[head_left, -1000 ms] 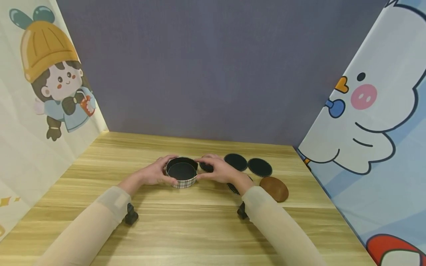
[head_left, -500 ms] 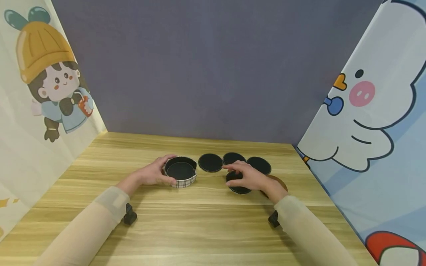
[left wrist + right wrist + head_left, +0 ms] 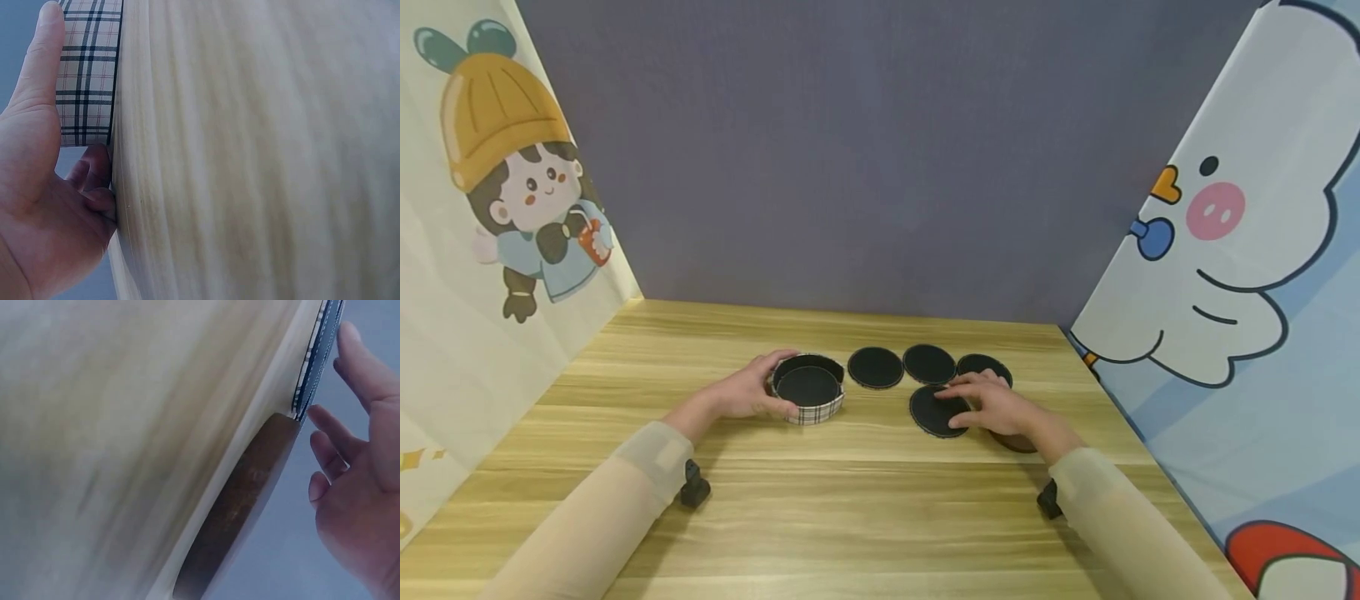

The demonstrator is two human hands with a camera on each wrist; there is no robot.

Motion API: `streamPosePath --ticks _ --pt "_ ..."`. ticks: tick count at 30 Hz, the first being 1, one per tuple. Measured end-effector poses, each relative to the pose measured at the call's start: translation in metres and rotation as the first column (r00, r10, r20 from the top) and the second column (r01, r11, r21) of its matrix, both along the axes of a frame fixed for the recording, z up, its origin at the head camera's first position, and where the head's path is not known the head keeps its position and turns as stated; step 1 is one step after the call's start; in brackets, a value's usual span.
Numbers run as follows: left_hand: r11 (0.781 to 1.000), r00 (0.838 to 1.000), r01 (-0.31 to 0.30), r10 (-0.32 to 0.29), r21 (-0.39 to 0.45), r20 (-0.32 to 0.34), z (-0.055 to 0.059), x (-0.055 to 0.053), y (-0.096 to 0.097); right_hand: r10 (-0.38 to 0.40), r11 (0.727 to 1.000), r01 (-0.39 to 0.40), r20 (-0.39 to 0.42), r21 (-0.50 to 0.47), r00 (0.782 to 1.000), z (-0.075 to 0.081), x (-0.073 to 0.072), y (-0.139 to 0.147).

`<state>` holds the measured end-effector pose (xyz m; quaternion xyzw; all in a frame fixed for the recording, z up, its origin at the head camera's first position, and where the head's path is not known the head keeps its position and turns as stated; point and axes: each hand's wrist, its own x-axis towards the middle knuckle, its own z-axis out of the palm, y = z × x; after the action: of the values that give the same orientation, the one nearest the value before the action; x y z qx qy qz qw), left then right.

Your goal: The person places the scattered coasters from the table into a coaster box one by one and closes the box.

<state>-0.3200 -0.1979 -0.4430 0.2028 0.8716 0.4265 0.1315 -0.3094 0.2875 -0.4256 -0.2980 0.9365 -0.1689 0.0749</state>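
My left hand grips the left side of a round plaid coaster holder, thumb on the near wall and fingers round the far side. The holder stands on the table with its black inside facing up. In the left wrist view its plaid wall lies against my thumb. My right hand, fingers loosely bent, hovers at the right edge of the front black round coaster. From the right wrist, my hand appears apart from the coaster and a brown disc. The brown disc is mostly covered in the head view.
Behind the front coaster lie three more black coasters: a left one, a middle one and a right one, partly behind my right hand. A grey partition backs the wooden table; printed panels flank it.
My right hand has left the holder and moved right, passing over the front coaster to its right edge. My left hand and the holder stay in place.
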Motion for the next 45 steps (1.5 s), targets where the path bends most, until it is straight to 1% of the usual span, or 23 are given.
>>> streamPosePath --ticks 6,10,19,23,30,36,45 --pt "1.000 1.000 0.015 -0.015 0.006 -0.002 0.000 -0.001 0.001 0.022 0.999 -0.022 -0.004 0.034 1.000 -0.001 0.000 0.004" --pt "1.000 1.000 0.017 -0.017 0.018 0.005 0.002 0.000 0.002 0.022 0.999 -0.022 -0.006 0.026 1.000 -0.002 0.001 0.004" --pt "1.000 1.000 0.008 -0.008 0.014 -0.005 0.003 0.001 0.002 0.009 1.000 -0.009 0.001 0.009 1.000 -0.003 0.008 0.001" --pt "1.000 1.000 0.006 -0.006 0.006 -0.011 0.002 0.001 0.002 0.006 1.000 -0.006 0.002 0.022 1.000 -0.002 0.011 -0.002" --pt "1.000 1.000 0.008 -0.008 0.017 -0.008 0.001 0.001 0.002 -0.002 0.999 0.002 0.007 0.039 1.000 -0.001 0.013 -0.004" --pt "1.000 1.000 0.004 -0.004 0.017 -0.020 0.000 0.001 0.002 -0.028 0.999 0.027 0.020 0.040 0.999 -0.002 0.015 -0.006" --pt "1.000 1.000 0.004 -0.004 0.008 -0.019 0.000 0.000 0.001 -0.036 0.998 0.036 -0.005 0.060 0.999 -0.002 0.018 -0.012"
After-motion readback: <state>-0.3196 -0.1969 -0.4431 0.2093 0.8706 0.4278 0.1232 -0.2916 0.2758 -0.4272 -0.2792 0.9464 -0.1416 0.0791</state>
